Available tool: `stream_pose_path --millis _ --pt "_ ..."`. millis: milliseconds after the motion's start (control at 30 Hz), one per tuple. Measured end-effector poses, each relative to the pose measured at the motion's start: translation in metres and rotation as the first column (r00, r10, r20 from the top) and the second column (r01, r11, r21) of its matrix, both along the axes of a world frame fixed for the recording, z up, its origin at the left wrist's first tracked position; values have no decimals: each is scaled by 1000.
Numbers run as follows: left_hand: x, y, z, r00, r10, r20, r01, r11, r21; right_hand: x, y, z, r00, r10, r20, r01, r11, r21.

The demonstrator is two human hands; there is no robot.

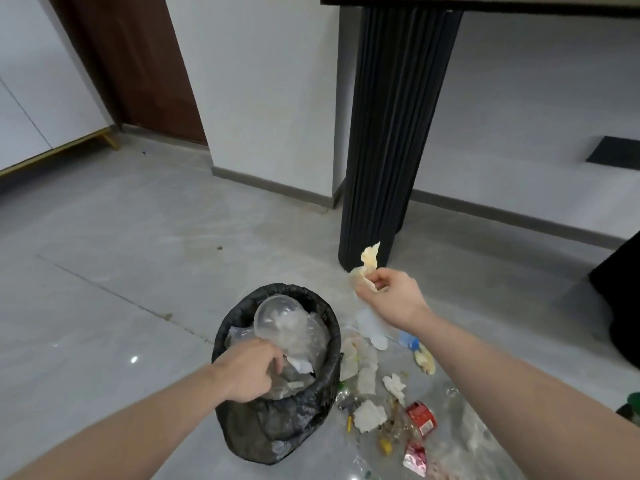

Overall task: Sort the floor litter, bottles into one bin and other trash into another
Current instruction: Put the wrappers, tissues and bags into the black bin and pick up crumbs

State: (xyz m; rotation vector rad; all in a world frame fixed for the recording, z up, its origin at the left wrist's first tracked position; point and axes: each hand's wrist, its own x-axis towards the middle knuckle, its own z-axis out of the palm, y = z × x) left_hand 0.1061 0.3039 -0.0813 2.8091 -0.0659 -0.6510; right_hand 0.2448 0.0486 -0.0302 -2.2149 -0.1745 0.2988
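While left hand grips one lid (clear), right hand pinches one wrapper, one bin.

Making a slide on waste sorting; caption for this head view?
Left hand presses clear plastic into the black-lined bin while right hand holds a stained tissue above floor litter.

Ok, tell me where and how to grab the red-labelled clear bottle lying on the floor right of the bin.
Take the red-labelled bottle around its labelled middle, coming straight down from above. It seems to lie on its side among crumpled tissue and wrappers, so the sides are crowded while the top is bare. The right hand is nearer, but it holds a yellowish scrap to drop first.
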Motion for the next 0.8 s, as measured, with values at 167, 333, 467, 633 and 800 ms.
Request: stream_pose_path --millis 167,333,467,633,800 --pt "13 32 17 951 222 217 -208 974 -85 -5 63 2 998 -29 52 23 994 106" --pt "21 65 29 859 374 351 -349 927 -135 -27 123 -38 992 125 -26 -127 989 -74" --pt "29 66 37 834 362 416 -333 932 -144 -56 139 -76 892 351 -284 -422 872 -248" --pt "53 34 52 826 295 480 -239 955 -176 -58 107 -66 915 385 -120 -400 903 -156" --pt "94 -39 60 852 78 518 -3 989 -145 -15 11 -60 983 53 175 -38 995 -88"
